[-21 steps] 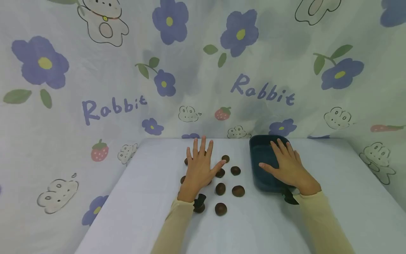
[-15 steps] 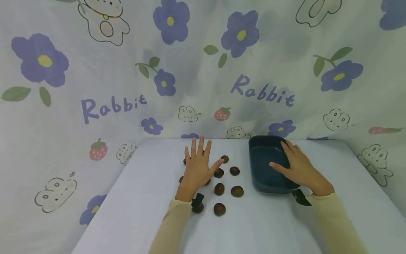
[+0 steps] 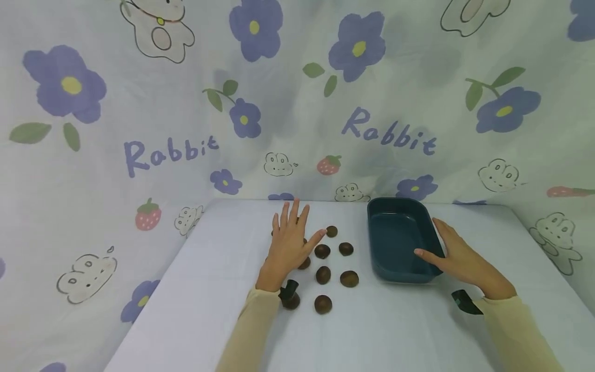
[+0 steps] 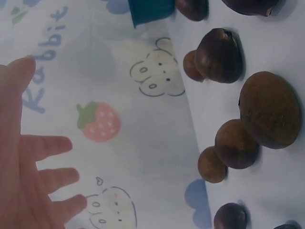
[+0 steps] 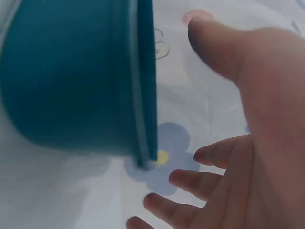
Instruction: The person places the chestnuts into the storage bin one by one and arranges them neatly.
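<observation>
Several brown chestnuts (image 3: 323, 275) lie spread over the white table, left of a dark teal rectangular container (image 3: 398, 240). My left hand (image 3: 287, 248) hovers over the left part of the chestnuts with fingers spread, and hides some of them. In the left wrist view, its fingers hold nothing, and a large chestnut (image 4: 269, 110) shows to their right. My right hand (image 3: 465, 266) is at the container's right side, thumb overlapping the near right rim in the head view. The right wrist view shows that hand with parted fingers and a gap to the container wall (image 5: 62, 81).
The white table (image 3: 390, 330) reaches back to a hanging cloth (image 3: 288, 103) printed with flowers, rabbits and strawberries. Black straps (image 3: 466, 302) sit at both wrists, by the cream sleeves (image 3: 516, 330). The container stands near the table's back edge.
My right hand has moved from above the container to the right and toward me, uncovering its inside. The left hand stays nearly in place over the chestnuts.
</observation>
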`<move>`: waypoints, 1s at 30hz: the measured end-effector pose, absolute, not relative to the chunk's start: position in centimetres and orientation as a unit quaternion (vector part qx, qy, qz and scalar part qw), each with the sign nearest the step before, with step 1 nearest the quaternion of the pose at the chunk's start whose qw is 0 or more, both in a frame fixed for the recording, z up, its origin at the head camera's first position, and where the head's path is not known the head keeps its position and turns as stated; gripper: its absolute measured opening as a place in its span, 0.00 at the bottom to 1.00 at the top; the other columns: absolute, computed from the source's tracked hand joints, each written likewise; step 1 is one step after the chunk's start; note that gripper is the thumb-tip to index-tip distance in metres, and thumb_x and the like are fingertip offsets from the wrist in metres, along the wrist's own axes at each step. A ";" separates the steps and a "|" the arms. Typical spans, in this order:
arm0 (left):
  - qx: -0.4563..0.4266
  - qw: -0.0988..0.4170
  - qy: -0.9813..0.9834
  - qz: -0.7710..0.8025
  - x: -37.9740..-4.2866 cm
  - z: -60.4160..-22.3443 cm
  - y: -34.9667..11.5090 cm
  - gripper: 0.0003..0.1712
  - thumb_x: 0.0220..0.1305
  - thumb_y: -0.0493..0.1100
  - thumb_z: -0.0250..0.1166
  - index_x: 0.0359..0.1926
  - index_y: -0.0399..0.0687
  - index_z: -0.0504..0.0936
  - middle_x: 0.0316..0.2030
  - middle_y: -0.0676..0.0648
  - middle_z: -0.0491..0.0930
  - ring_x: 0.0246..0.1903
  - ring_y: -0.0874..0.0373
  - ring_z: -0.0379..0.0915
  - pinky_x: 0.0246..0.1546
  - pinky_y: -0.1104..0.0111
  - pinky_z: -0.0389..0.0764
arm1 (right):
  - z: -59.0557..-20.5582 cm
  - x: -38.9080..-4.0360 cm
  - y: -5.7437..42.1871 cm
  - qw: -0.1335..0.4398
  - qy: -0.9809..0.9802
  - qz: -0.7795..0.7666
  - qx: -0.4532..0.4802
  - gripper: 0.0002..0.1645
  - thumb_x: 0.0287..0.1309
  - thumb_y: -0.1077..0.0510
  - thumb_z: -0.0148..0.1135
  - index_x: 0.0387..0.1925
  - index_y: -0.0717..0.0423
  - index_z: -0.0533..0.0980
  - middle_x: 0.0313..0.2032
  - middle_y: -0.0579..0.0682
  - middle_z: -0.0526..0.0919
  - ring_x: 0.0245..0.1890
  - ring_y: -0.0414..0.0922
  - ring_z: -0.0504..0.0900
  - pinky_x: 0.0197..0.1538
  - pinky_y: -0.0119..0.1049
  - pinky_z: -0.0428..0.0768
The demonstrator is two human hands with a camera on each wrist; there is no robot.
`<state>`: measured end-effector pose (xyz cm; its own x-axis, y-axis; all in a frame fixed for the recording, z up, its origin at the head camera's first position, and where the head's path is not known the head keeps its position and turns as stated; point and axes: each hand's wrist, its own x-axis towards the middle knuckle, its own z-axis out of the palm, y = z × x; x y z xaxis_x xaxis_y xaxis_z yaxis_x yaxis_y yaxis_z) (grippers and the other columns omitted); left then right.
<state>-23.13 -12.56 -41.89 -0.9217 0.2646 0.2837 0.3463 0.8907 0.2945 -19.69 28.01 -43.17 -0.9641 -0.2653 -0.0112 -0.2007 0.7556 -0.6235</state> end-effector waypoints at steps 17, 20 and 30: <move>-0.160 0.159 -0.946 -0.232 -23.5 -40.8 -14.8 0.36 0.77 0.66 0.52 0.67 0.42 0.77 0.73 0.38 0.70 0.73 0.40 0.67 0.72 0.44 0.69 | -45.4 -19.3 28.7 0.107 0.908 -0.377 -0.149 0.79 0.60 0.42 0.73 0.80 0.59 0.20 0.81 0.72 0.29 0.78 0.77 0.41 0.69 0.80 0.53; -0.147 0.160 -0.941 -0.260 -23.6 -40.7 -15.1 0.34 0.77 0.65 0.53 0.66 0.44 0.78 0.72 0.41 0.72 0.72 0.42 0.68 0.70 0.45 0.72 | -45.9 -19.5 28.7 0.096 0.895 -0.401 -0.171 0.80 0.56 0.48 0.76 0.80 0.56 0.20 0.81 0.71 0.30 0.78 0.78 0.41 0.67 0.81 0.53; -0.114 0.158 -0.906 -0.375 -22.5 -41.5 -17.0 0.25 0.75 0.58 0.61 0.62 0.48 0.81 0.64 0.44 0.80 0.61 0.44 0.79 0.60 0.46 0.81 | -46.6 -19.8 28.7 0.087 0.882 -0.426 -0.182 0.83 0.52 0.51 0.79 0.80 0.53 0.19 0.81 0.70 0.30 0.78 0.77 0.41 0.66 0.82 0.52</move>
<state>-22.51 -16.96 -41.48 -0.9242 0.0883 0.3717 0.3251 0.6927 0.6438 -19.81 28.71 -46.58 -0.9185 -0.3954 0.0017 -0.2474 0.5712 -0.7827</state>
